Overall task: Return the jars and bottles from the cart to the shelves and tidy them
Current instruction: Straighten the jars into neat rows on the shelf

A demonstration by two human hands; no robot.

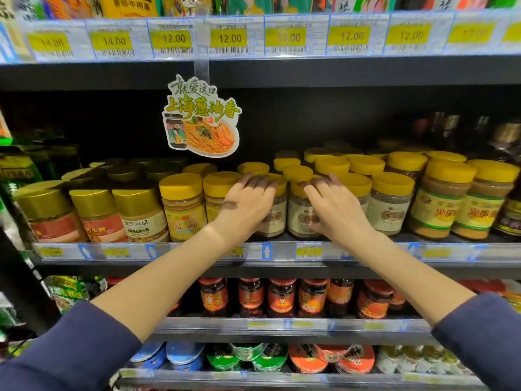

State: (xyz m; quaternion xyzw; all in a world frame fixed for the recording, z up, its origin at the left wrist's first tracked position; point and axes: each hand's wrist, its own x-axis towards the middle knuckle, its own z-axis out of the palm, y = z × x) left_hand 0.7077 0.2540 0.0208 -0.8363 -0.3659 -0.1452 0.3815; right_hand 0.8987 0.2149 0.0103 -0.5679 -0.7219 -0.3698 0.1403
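Yellow-lidded jars with pale labels stand in rows on the middle shelf (282, 251). My left hand (246, 206) lies against the front of one front-row jar (275, 214), its fingers stretched over the yellow lid. My right hand (335, 210) rests the same way on the neighbouring jar (299, 218), fingers and thumb laid on its lid. Both jars stand upright at the shelf's front edge, side by side and nearly touching. Whether either thumb wraps round a jar is hidden by the hands. No cart is in view.
Gold-lidded jars (95, 213) stand to the left, taller yellow-lidded jars (442, 201) and dark bottles (507, 153) to the right. A paper noodle sign (201, 119) hangs from the upper shelf. Red-labelled sauce jars (282, 297) fill the shelf below.
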